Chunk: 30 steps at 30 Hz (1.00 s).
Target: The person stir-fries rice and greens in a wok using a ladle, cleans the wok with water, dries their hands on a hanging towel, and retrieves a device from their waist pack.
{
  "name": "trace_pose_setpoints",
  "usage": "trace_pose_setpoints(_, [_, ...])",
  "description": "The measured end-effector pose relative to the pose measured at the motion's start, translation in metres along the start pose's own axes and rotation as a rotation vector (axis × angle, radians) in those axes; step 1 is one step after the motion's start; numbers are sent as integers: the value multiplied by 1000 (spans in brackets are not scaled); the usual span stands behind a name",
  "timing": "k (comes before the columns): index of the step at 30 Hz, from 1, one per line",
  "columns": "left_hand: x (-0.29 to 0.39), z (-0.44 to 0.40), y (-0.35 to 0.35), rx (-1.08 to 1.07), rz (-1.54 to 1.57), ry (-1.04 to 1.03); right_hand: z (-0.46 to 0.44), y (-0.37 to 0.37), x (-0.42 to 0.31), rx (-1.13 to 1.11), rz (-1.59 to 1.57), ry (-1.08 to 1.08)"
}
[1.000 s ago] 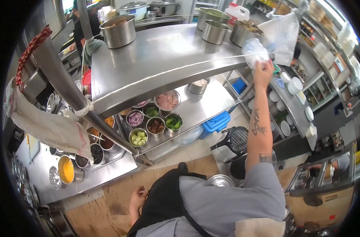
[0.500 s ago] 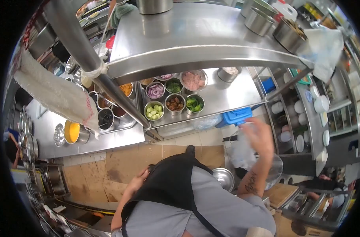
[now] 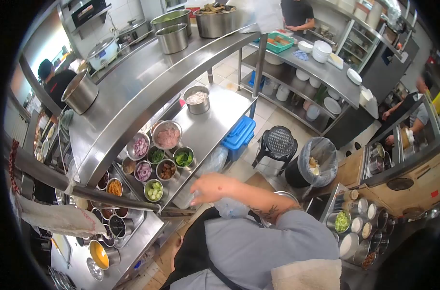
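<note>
My right hand (image 3: 208, 188) reaches across my body, near the front edge of the steel counter. Its fingers are loosely bent and apart, with nothing visible in them. Closest to it are metal pots of cut green vegetable pieces (image 3: 154, 191), brown chunks (image 3: 166, 170) and green leaves (image 3: 184, 158). Beyond these stand pots of sliced purple onion (image 3: 143, 172) and pale pink minced meat (image 3: 167, 137). Of my left hand (image 3: 175, 250), only a sliver of skin shows beside the black apron; its fingers are hidden.
A steel shelf (image 3: 133, 79) overhangs the counter. A blue lidded box (image 3: 239, 136), a black stool (image 3: 278, 145) and a lined bin (image 3: 318, 162) stand on the floor. Several pots surround chopped greens (image 3: 342, 221) at right. Co-workers (image 3: 297, 17) are at the back and both sides.
The view has swung to the right, bringing the stool, bin and co-workers into sight. My right hand has come from the right side across my front toward the pots. My left hand is now mostly hidden.
</note>
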State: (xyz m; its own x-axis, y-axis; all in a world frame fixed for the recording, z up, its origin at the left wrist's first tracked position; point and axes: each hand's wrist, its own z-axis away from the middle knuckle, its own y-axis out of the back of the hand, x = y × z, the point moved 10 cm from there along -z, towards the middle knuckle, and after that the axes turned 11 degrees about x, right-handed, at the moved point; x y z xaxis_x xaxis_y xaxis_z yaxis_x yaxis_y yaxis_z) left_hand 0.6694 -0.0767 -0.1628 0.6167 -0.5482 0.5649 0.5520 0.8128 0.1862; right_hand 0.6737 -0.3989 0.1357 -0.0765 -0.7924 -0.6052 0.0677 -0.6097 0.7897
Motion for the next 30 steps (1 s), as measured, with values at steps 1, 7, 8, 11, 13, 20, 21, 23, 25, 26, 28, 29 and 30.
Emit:
trace_pose_setpoints(1, [5,-2,0,5,-31,-28,0,-2,3,17,3,11])
trace_pose_setpoints(7, [41,-19,7,78,-331,-312,7,-2,6,67,-37,36])
trace_pose_setpoints(8, [52,-23,10,111,-427,-415,9,0,7,65,-42,24])
trace_pose_setpoints(11, [96,-6,30,288,-446,-626,13,0,11,87,-55,14])
trace_pose_setpoints(13, [141,31,38,414,-260,-654,13,-7,18,129,-51,62])
trace_pose_setpoints(20, [263,96,-39,42,206,-650,-2,84,15,151,346,-170])
trace_pose_setpoints(21, [274,107,-58,3,140,-632,-16,87,2,176,423,-84])
trace_pose_setpoints(23, [298,134,-106,-57,-213,-863,-43,72,-31,88,572,42])
trace_pose_setpoints(25, [303,178,-181,-394,-356,-1158,-64,23,-58,-110,725,219])
trace_pose_setpoints(26, [303,224,-211,-639,-447,-1194,-78,-11,-57,-214,760,189])
trace_pose_setpoints(28, [256,231,-281,-991,-319,-1297,-83,-90,-67,-474,796,308])
trace_pose_setpoints(29, [235,223,-298,-1106,-88,-1469,-84,-131,-75,-488,640,393])
trace_pose_setpoints(30, [229,212,-302,-1033,-224,-1445,-82,-177,-74,-505,484,461])
